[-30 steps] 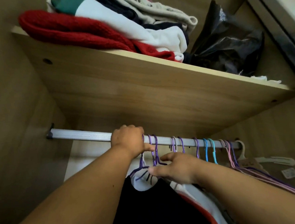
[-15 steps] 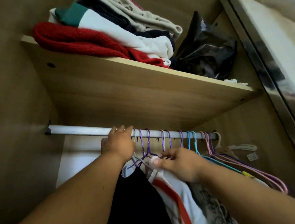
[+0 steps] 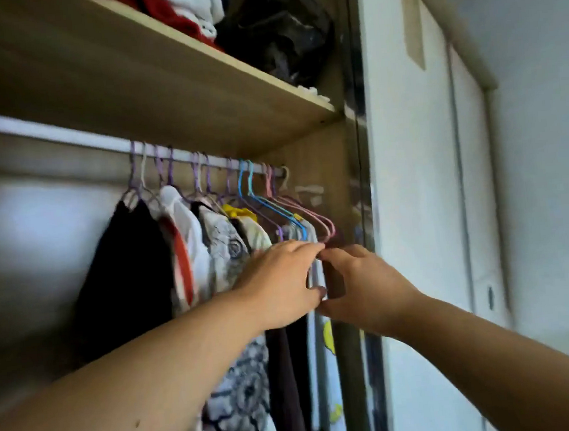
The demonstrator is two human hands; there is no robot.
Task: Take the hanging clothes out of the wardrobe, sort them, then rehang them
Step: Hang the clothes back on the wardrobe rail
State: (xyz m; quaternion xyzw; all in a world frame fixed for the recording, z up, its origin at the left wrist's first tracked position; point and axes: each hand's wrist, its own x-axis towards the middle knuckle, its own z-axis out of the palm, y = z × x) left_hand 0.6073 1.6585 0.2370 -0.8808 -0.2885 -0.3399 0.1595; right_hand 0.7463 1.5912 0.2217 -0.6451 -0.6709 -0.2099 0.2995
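While a wooden shelf [image 3: 197, 95] roofs the open wardrobe, both hands meet at the right end of the hanging clothes [image 3: 223, 241].
Folded garments [image 3: 189, 3] and a black bag [image 3: 280, 26] sit on the shelf. The rail [image 3: 45, 133] below carries coloured hangers [image 3: 249, 184], and a white panel [image 3: 416, 169] stands right. Left hand [image 3: 279, 284] and right hand [image 3: 368, 287] face each other, fingers [image 3: 299, 248] curved half-wide, tips touching beside the rightmost clothes. Blur hides whether they pinch cloth.

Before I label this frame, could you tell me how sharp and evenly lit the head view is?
Head view: motion blur smears the hanger hooks and rail; the wardrobe's inside is dim, the white door bright; left hand and right hand read clearly.
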